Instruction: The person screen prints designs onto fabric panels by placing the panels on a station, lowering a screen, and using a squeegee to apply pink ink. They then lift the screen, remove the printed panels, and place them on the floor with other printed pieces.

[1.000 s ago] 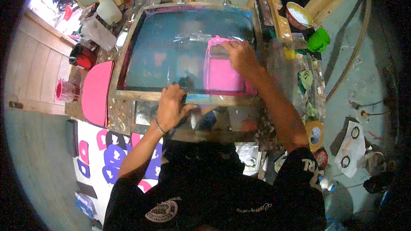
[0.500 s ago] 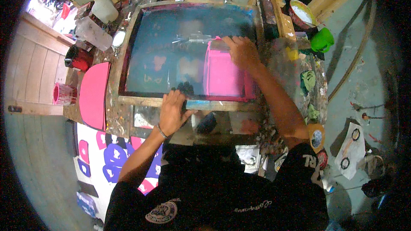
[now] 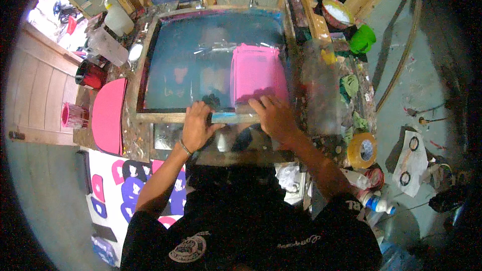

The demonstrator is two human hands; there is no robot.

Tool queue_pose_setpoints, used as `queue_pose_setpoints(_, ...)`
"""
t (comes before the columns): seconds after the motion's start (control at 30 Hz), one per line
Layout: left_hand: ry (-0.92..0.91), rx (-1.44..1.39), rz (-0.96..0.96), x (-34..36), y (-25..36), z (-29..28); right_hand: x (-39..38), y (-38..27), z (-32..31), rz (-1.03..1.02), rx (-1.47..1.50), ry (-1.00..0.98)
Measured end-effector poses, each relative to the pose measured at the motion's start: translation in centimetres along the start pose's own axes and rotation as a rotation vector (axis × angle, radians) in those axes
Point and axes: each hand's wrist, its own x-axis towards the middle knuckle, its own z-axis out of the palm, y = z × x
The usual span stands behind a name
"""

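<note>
A silkscreen (image 3: 170, 65) with dark teal mesh lies in a wooden frame (image 3: 168, 117) on the worktable. My left hand (image 3: 197, 128) grips the frame's near rail, fingers hooked over it and thumb spread to the right. At the near end of a bright pink ink patch (image 3: 257, 73), my right hand (image 3: 273, 118) is closed on a squeegee (image 3: 244, 107). Only the squeegee's left end shows clearly; the fingers and shadow hide the rest. A dark smudge (image 3: 212, 101) lies on the mesh between the hands.
Pink curved pieces (image 3: 109, 115) are stacked at the table's left, near a spray bottle (image 3: 118, 20) and a red-black cup (image 3: 90, 74). A green mug (image 3: 362, 39), a bowl (image 3: 337, 13) and a tape roll (image 3: 362, 150) are on the right. Printed pieces (image 3: 133, 188) lie lower left.
My right hand has drawn the squeegee from the patch's far end toward me, to the near rail. Pink now covers the patch's far end. My left hand stays on the frame; the view has shifted slightly.
</note>
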Motion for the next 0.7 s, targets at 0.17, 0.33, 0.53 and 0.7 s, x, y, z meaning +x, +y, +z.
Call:
queue_pose_setpoints(0.17, -0.005, 0.027, 0.05, 0.3, 0.3, -0.9, -1.4, -1.1, -0.7, -0.027, 0.021, 0.12)
queue_pose_setpoints(0.33, -0.179, -0.007, -0.032, 5.8, 2.4, -10.3, 3.8, 0.0, -5.2, -0.103, -0.156, 0.369)
queue_pose_setpoints(0.53, 0.693, 0.23, 0.361, 12.2, 5.0, -15.2, 14.7, 0.8, -20.4, 0.331, -0.324, -0.06)
queue_pose_setpoints(0.7, 0.019, -0.002, 0.204, 2.9, 4.7, 2.3, 19.5, 2.8, -24.8, 0.178, -0.109, 0.282)
